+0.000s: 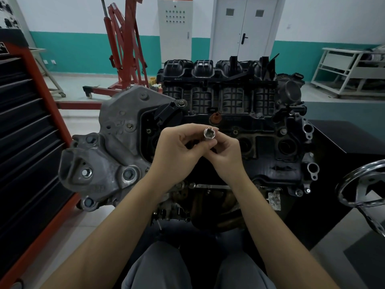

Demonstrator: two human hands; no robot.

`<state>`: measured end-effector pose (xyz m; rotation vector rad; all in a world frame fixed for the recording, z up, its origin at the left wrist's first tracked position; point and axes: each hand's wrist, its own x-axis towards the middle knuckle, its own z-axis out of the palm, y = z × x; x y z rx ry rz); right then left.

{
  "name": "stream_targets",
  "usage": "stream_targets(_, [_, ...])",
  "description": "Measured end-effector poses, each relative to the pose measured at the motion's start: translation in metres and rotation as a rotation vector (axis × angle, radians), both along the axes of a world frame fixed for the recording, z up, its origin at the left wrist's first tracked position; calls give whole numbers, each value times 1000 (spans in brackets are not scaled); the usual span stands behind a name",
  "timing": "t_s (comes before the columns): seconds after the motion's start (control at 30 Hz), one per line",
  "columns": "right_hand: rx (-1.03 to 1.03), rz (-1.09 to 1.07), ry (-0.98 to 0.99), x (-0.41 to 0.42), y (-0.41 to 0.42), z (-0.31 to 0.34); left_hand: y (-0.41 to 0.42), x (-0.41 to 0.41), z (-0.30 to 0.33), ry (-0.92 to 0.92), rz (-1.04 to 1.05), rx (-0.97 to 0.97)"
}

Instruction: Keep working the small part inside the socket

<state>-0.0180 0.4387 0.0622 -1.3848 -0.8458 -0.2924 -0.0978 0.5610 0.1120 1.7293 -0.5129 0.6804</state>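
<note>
A small shiny metal socket point(210, 133) is held up above a car engine point(229, 113), its hollow end facing me. My left hand point(179, 152) pinches it from the left with curled fingers. From the right, my right hand point(227, 153) grips it too, fingers curled round its lower part. Both hands meet over the engine's dark cylinder head cover, just below a small orange cap point(216, 117). The socket's lower end is hidden by my fingers.
A grey aluminium bracket point(108, 147) with several bolts sits on the engine's left. A red and black tool cabinet point(27, 130) stands at far left, a chrome handwheel point(366, 184) at right. A red engine hoist point(125, 49), a grey control cabinet and double doors stand behind.
</note>
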Motion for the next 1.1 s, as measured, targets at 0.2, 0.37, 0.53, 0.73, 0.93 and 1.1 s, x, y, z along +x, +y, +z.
stream_targets(0.2, [22,-15,31,1,3,-1,-1,1,-1,13,-23,6])
stream_targets(0.37, [22,-15,0,2,3,-1,-1,1,0,-24,8,-23])
stream_targets(0.53, [-14,3,9,1,0,0,1,0,2,18,-123,-54])
stream_targets(0.73, [5,-79,14,2,5,-3,-4,2,-1,-37,94,20])
stream_targets(0.93, [-42,-25,-19,-2,2,2,-3,0,4,45,-25,-5])
stream_targets(1.1, [4,-68,39,0,5,1,-4,1,2,9,53,11])
